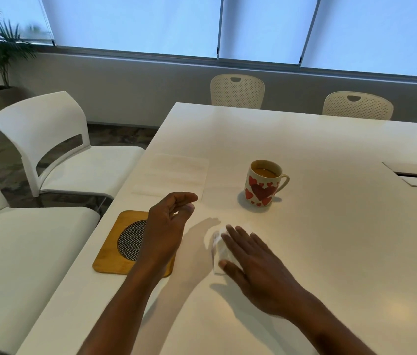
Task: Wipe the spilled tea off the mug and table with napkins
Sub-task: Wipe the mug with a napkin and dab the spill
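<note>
Right hand (250, 265): fingers flat, pressing crumpled white paper napkin (218, 248) onto white tabletop (330, 252), toward its left edge.
Left hand (169, 221): loosely curled, empty.
Progress: tabletop wipe underway; red-hearted ceramic mug (263, 185), mid-tabletop, likely next.

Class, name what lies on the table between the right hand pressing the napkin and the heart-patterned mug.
Nothing: in the head view only bare table separates the right hand, flat on the napkin, from the mug.
</note>
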Tool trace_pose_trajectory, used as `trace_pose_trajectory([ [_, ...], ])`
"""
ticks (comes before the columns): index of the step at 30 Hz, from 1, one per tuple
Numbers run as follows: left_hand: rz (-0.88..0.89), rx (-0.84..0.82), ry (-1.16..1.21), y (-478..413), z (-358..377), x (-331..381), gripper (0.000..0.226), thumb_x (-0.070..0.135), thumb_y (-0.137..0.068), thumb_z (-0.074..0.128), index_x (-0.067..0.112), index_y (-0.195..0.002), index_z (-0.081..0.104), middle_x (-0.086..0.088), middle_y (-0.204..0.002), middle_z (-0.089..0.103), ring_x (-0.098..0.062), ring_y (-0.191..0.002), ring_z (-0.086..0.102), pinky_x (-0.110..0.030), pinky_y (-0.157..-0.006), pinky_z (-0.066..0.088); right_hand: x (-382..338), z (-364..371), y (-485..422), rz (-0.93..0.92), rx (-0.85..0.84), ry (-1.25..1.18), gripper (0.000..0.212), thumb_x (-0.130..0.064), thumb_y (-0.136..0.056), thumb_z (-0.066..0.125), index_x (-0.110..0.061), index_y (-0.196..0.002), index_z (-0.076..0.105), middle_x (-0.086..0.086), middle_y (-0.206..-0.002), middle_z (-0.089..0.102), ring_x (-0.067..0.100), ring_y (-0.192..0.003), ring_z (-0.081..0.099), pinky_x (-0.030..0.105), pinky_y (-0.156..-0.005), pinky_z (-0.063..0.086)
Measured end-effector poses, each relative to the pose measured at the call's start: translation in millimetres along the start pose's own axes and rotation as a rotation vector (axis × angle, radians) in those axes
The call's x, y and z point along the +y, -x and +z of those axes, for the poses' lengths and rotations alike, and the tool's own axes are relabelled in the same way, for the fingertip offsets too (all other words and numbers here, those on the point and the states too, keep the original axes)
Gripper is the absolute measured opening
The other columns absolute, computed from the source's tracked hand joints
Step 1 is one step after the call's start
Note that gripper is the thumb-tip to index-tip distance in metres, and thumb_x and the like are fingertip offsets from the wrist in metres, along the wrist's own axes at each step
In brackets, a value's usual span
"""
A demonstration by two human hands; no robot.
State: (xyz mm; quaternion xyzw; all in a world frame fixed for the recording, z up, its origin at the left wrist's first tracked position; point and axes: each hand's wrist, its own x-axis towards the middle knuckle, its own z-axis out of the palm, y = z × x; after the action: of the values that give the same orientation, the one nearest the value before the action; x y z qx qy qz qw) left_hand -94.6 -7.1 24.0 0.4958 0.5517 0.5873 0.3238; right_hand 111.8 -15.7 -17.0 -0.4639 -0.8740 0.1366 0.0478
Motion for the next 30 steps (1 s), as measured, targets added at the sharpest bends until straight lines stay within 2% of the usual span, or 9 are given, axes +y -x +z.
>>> trace_pose_trajectory([
  [2,-0.008,-0.033,-0.015,-0.1,-0.8,0.1,0.023,0.013,-0.091,0.059,0.030,-0.103,0.069,0.015,-0.104,0.072,0.002,-0.100,0.063,-0.022,-0.089,0.050,-4.9,7.8,-3.3,0.008,-0.133,0.014,0.072,-0.071,-0.087,0.000,-0.036,-0.148,-0.016,-0.017,-0.154,-0.029,0.005,-0.141,-0.031,0.033,-0.118,-0.015],
  [6,-0.041,-0.122,-0.090,-1.3,-3.6,0.5,0.023,0.018,-0.091,0.061,0.038,-0.102,0.066,0.020,-0.109,0.067,0.002,-0.104,0.060,-0.020,-0.084,0.045,1.4,10.6,-7.9,-0.012,-0.230,0.035,0.074,-0.072,-0.084,-0.006,-0.036,-0.147,-0.021,-0.013,-0.154,-0.034,0.006,-0.138,-0.037,0.034,-0.116,-0.020],
  [8,-0.049,-0.160,-0.111,-0.8,-5.4,-0.4,0.025,0.020,-0.091,0.061,0.043,-0.100,0.064,0.022,-0.110,0.066,0.000,-0.101,0.060,-0.020,-0.081,0.047,5.2,12.4,-8.2,-0.026,-0.227,0.022,0.069,-0.068,-0.088,-0.004,-0.036,-0.147,-0.021,-0.013,-0.154,-0.034,0.004,-0.138,-0.037,0.035,-0.118,-0.018],
  [11,-0.060,-0.196,-0.117,2.5,-4.0,0.2,0.026,0.020,-0.090,0.061,0.045,-0.094,0.065,0.032,-0.097,0.067,0.001,-0.087,0.060,-0.010,-0.071,0.048,7.1,15.5,-8.9,-0.039,-0.217,0.025,0.067,-0.065,-0.090,-0.003,-0.036,-0.146,-0.022,-0.011,-0.154,-0.034,0.005,-0.139,-0.037,0.034,-0.118,-0.017],
  [15,-0.117,-0.229,-0.146,5.8,6.5,-1.9,0.023,0.015,-0.089,0.060,0.034,-0.099,0.068,0.017,-0.111,0.067,-0.003,-0.110,0.058,-0.022,-0.089,0.044,8.2,16.8,-9.7,-0.052,-0.218,0.077,0.070,-0.067,-0.087,-0.004,-0.033,-0.146,-0.024,-0.007,-0.155,-0.033,0.011,-0.141,-0.035,0.035,-0.119,-0.015],
  [19,-0.144,-0.209,-0.148,5.8,9.8,-1.5,0.023,0.013,-0.089,0.060,0.032,-0.099,0.069,0.014,-0.111,0.067,0.001,-0.106,0.059,-0.016,-0.077,0.043,9.6,20.9,-10.6,-0.037,-0.144,0.080,0.059,-0.054,-0.098,0.006,-0.034,-0.148,-0.019,-0.008,-0.157,-0.027,0.011,-0.143,-0.030,0.032,-0.119,-0.012],
  [24,-0.140,-0.186,-0.120,5.3,8.6,2.8,0.023,0.009,-0.088,0.061,0.027,-0.096,0.071,0.014,-0.104,0.070,0.001,-0.103,0.061,-0.017,-0.080,0.045,11.8,21.5,-11.6,-0.024,-0.065,0.042,0.057,-0.035,-0.104,0.029,-0.033,-0.151,-0.002,-0.012,-0.159,-0.011,0.010,-0.145,-0.016,0.035,-0.122,0.007],
  [28,-0.140,-0.182,-0.115,6.4,7.1,4.4,0.022,0.010,-0.088,0.061,0.028,-0.094,0.071,0.015,-0.102,0.070,0.004,-0.100,0.061,-0.016,-0.076,0.044,7.8,17.6,-9.9,0.002,0.028,0.034,0.067,-0.012,-0.099,0.047,-0.032,-0.153,0.012,-0.017,-0.154,-0.004,0.007,-0.142,-0.006,0.034,-0.116,0.027],
  [30,-0.143,-0.193,-0.110,7.9,7.6,4.1,0.022,0.010,-0.088,0.061,0.028,-0.095,0.072,0.014,-0.103,0.071,0.003,-0.101,0.062,-0.017,-0.077,0.046,4.8,16.7,-7.6,-0.004,0.074,0.054,0.070,-0.005,-0.095,0.051,-0.030,-0.152,0.018,-0.014,-0.157,0.005,0.011,-0.146,0.008,0.035,-0.113,0.034],
])
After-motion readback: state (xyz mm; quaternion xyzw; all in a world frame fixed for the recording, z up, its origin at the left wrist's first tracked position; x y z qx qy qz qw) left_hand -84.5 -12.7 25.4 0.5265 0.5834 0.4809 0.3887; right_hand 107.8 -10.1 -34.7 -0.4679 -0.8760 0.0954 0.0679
